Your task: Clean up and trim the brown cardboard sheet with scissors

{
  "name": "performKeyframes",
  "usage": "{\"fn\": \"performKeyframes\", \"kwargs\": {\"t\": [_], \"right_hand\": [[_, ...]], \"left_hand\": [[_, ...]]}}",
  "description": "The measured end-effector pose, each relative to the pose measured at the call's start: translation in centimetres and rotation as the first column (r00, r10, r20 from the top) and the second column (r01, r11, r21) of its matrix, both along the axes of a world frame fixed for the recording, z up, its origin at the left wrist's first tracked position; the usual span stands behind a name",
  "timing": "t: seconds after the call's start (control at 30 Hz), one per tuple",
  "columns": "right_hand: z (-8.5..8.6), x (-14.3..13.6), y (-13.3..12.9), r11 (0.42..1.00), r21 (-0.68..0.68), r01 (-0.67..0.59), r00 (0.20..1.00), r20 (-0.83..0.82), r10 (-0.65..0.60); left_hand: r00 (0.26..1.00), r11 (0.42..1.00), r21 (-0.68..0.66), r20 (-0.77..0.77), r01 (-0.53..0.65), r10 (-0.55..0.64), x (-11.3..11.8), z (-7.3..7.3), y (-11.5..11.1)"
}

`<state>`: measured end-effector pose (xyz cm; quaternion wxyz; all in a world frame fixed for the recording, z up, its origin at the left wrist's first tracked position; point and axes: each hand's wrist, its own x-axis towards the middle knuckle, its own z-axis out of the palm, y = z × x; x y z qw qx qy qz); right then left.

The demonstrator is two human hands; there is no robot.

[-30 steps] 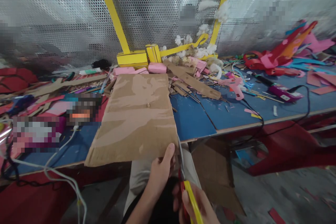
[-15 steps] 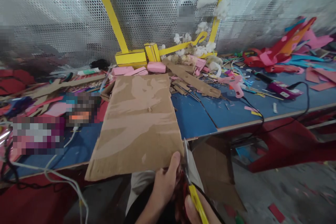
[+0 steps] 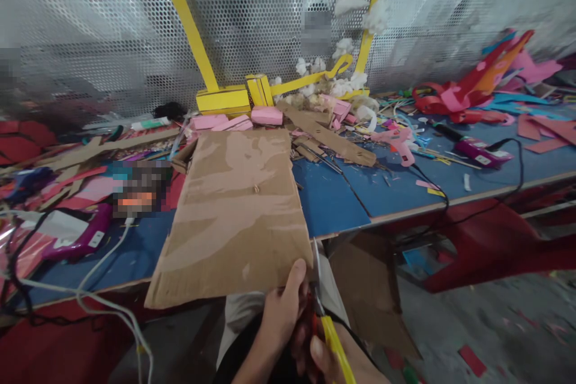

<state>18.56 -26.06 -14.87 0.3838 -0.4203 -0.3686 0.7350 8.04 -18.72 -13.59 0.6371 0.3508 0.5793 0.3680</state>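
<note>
Perforated, silvery metal sheeting (image 3: 252,18) rose behind a blue table (image 3: 321,201), its smooth top littered with scraps. A brown cardboard sheet (image 3: 234,222) lay with its far part on the table and its near edge jutting over the person's lap. It looked light and fairly stiff, dry rather than slippery, though likely to crease if pinched hard or left to sag at the overhang. Its near right corner seemed a sound place to hold, and there the left hand (image 3: 283,309) gripped it, thumb flat on top; the fingers underneath were mostly hidden. The right hand (image 3: 330,357) was closed around the yellow-handled scissors (image 3: 332,333), whose slim metal blade stood upright just beside the sheet's right edge; whether it touched could not be told. Paler, matte patches broke up the roughly rectangular sheet, as if its outer paper had peeled. Beyond its far edge sat pink rolled blocks (image 3: 267,116), boxy yellow pieces (image 3: 222,100) and fluffy white tufts (image 3: 377,18); to the right lay a glossy pink glue gun (image 3: 402,145).
</note>
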Motion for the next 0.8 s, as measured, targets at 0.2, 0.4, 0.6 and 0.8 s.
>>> {"fn": "performKeyframes", "kwargs": {"t": [0.2, 0.4, 0.6, 0.8], "right_hand": [[-0.6, -0.2, 0.1, 0.993, 0.065, -0.099, 0.994, -0.028, 0.101], [-1.6, -0.6, -0.3, 0.995, 0.026, -0.093, 0.995, 0.035, 0.092], [-2.4, -1.1, -0.7, 0.999, -0.026, -0.031, 0.999, 0.024, 0.032], [-1.6, -1.4, -1.3, 0.997, -0.068, 0.035, 0.997, 0.071, -0.030]], "left_hand": [[0.998, 1.000, 0.015, 0.060, -0.004, 0.003, 0.1, -0.3, 0.1], [0.993, 0.999, 0.043, 0.114, -0.030, 0.025, 0.2, 0.3, -0.1], [0.995, 0.999, 0.021, 0.095, -0.031, 0.029, 0.1, 0.4, -0.2], [0.988, 0.998, 0.021, 0.148, -0.054, 0.051, 0.1, -0.5, -0.2]]}}
